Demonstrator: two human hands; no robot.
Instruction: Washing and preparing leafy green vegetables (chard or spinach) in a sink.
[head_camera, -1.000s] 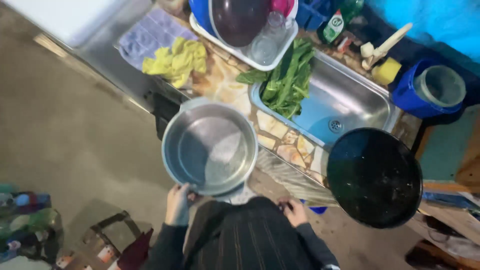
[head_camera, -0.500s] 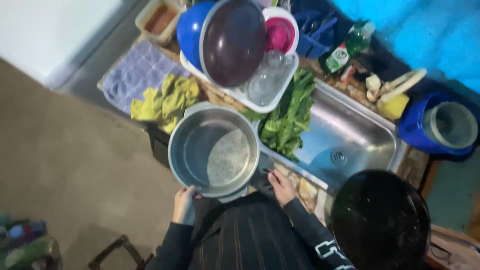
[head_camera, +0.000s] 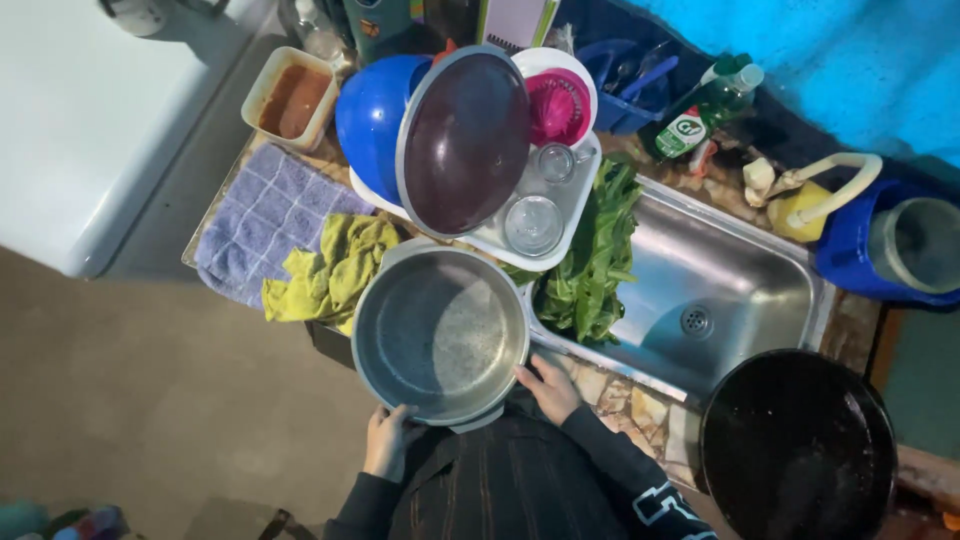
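We see the left hand (head_camera: 385, 443) curled around the near rim of a large metal pot (head_camera: 440, 335), fingers wrapped over its edge. The right hand (head_camera: 548, 387) rests flat at the pot's right side, fingers together and touching the rim. The pot is upright and empty, held at the worktop's near edge, just left of the steel sink (head_camera: 730, 290).

A crumpled yellow cloth (head_camera: 325, 275) touches the pot's left side, lying partly on a lilac towel (head_camera: 262, 220) toward the worktop's left edge. Behind the pot stands a white dish rack (head_camera: 580, 195) holding a dark purple oval lid (head_camera: 465, 140), a blue bowl (head_camera: 368, 115), a pink juicer (head_camera: 558, 105) and two clear glasses (head_camera: 533, 225). Leafy greens (head_camera: 590, 265) drape over the sink's left end. A black round pan (head_camera: 795, 450) sits at the worktop's near right corner. A green bottle (head_camera: 705, 110) lies behind the sink, and a tub of red sauce (head_camera: 292, 98) sits at the far left corner.
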